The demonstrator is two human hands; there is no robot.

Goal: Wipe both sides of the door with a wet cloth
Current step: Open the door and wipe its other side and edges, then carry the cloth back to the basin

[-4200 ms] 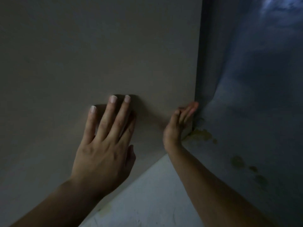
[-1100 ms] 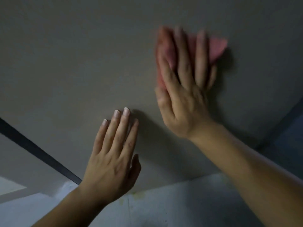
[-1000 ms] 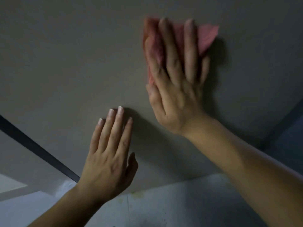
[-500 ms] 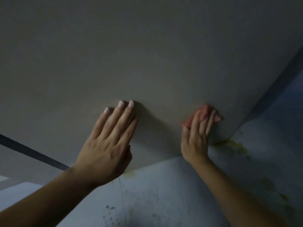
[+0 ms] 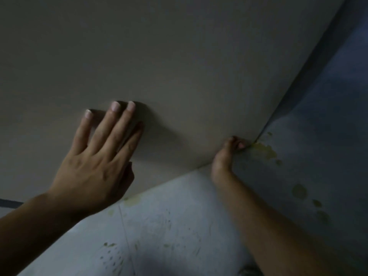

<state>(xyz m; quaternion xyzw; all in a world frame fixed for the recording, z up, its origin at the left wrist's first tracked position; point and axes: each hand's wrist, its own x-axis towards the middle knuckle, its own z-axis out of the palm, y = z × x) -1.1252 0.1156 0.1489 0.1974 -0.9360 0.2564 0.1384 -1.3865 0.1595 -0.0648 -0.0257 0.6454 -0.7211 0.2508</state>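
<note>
The pale beige door (image 5: 179,56) fills the upper part of the dim view. My left hand (image 5: 99,160) lies flat against it with straight, slightly spread fingers. My right hand (image 5: 225,156) is low at the door's bottom right corner, where door, floor and wall meet. Its fingers are curled there around the pink cloth (image 5: 241,145). Only a small pink sliver of the cloth shows past the fingertips; the rest is hidden by the hand.
A light floor (image 5: 179,216) with dark specks and a tile seam runs under the door. The bluish wall (image 5: 318,136) on the right carries yellowish stains (image 5: 264,151) near the corner. A dark strip (image 5: 8,203) shows at the far left.
My right hand has swept with the cloth from high on the door down to its bottom right corner, its fingers curling. My left hand stays flat on the door.
</note>
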